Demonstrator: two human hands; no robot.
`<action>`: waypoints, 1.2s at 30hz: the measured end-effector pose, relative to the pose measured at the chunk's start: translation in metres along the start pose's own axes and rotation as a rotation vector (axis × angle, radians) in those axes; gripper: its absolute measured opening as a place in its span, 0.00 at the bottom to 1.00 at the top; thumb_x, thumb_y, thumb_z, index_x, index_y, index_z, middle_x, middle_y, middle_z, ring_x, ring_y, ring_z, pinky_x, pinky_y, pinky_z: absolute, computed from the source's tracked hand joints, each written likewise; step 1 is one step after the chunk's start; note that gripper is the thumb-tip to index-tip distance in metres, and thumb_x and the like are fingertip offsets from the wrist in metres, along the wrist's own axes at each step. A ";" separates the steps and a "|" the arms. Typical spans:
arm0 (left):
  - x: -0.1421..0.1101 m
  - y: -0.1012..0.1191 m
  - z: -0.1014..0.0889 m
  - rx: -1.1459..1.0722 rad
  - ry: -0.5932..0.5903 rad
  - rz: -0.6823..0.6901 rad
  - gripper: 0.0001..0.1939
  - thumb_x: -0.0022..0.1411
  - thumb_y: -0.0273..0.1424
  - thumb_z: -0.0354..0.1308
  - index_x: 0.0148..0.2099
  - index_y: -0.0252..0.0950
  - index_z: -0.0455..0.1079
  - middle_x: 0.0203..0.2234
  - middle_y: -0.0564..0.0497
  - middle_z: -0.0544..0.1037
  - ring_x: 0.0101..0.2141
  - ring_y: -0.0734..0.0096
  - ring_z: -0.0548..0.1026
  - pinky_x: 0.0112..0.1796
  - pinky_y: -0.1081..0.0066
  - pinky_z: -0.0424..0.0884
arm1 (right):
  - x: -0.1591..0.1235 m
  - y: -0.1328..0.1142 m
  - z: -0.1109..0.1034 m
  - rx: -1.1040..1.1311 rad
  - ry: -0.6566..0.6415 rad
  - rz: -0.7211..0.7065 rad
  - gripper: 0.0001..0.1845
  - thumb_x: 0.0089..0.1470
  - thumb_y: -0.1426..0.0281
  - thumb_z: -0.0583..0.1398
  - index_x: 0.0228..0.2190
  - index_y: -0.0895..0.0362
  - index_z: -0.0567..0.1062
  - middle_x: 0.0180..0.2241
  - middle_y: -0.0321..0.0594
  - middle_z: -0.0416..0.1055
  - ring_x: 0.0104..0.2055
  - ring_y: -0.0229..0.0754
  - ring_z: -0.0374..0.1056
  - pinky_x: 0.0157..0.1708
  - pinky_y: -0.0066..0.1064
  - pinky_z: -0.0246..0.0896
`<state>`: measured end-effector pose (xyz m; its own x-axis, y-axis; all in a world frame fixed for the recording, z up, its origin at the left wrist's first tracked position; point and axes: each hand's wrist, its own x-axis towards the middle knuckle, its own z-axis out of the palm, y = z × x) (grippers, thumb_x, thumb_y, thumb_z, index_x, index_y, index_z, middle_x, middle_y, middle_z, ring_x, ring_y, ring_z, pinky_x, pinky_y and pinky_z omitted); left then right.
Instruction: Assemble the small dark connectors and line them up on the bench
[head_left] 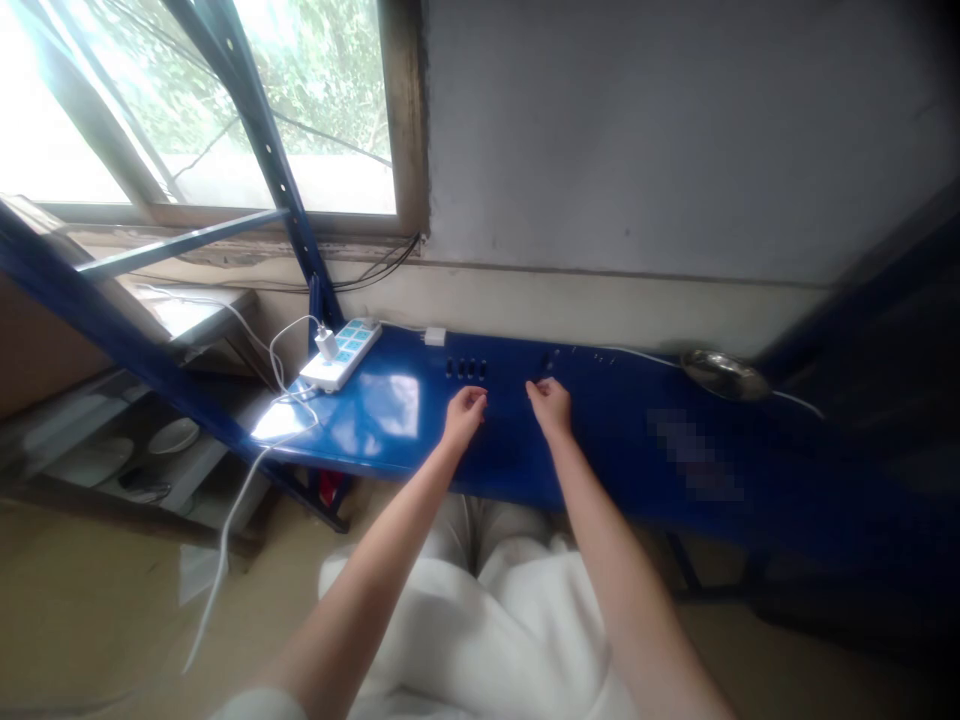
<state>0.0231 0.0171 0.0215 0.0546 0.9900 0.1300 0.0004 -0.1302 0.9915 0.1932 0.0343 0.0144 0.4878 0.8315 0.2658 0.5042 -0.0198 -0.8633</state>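
Observation:
My left hand [463, 416] is closed in a pinch above the blue table [510, 465], just in front of a row of several small black pieces [471, 369]. Facing it, my right hand [551, 407] also has thumb and fingertips pressed together. Whatever either pinch holds is too small to make out. Close behind my right hand lie a dark piece [544, 360] and a tiny light bit [556, 352]. More tiny bits [600, 357] are scattered to the right along the back of the table.
A white power strip [322, 373] with a plugged-in white adapter [326, 343] stands at the left end. Its white cable [226, 530] hangs to the floor. A white charger [435, 337] lies at the back; a shiny metal dish [725, 374] stands to the right. Blue uprights [274, 165] frame the left.

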 end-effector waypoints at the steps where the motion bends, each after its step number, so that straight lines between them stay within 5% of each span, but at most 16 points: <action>1: 0.000 0.000 0.000 -0.002 -0.001 -0.005 0.08 0.54 0.30 0.53 0.37 0.32 0.68 0.24 0.54 0.70 0.17 0.84 0.64 0.20 0.80 0.62 | 0.008 0.003 -0.004 -0.048 0.015 0.011 0.12 0.44 0.61 0.57 0.24 0.59 0.70 0.24 0.43 0.72 0.27 0.41 0.67 0.30 0.30 0.60; 6: -0.002 0.003 0.001 0.003 -0.006 -0.018 0.08 0.53 0.30 0.53 0.36 0.32 0.69 0.23 0.54 0.70 0.18 0.83 0.64 0.21 0.80 0.63 | 0.041 0.017 -0.017 -0.279 -0.026 -0.040 0.09 0.45 0.65 0.57 0.25 0.59 0.72 0.26 0.43 0.73 0.28 0.41 0.66 0.30 0.29 0.58; 14: -0.005 0.007 0.000 0.007 -0.029 -0.035 0.08 0.55 0.30 0.52 0.37 0.32 0.69 0.24 0.52 0.71 0.20 0.81 0.66 0.21 0.80 0.64 | 0.066 0.027 -0.008 -0.436 -0.112 -0.004 0.10 0.47 0.67 0.57 0.29 0.59 0.75 0.30 0.44 0.74 0.32 0.42 0.68 0.31 0.29 0.58; 36: -0.006 0.010 0.000 0.011 -0.026 -0.046 0.08 0.55 0.29 0.52 0.36 0.32 0.69 0.24 0.52 0.70 0.20 0.81 0.66 0.21 0.79 0.64 | 0.074 0.031 -0.002 -0.481 -0.108 -0.023 0.10 0.48 0.66 0.57 0.31 0.58 0.75 0.31 0.45 0.74 0.33 0.42 0.69 0.31 0.29 0.59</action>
<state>0.0232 0.0097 0.0310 0.0801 0.9933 0.0838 0.0148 -0.0853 0.9962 0.2463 0.0945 0.0079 0.4090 0.8869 0.2146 0.7981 -0.2337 -0.5554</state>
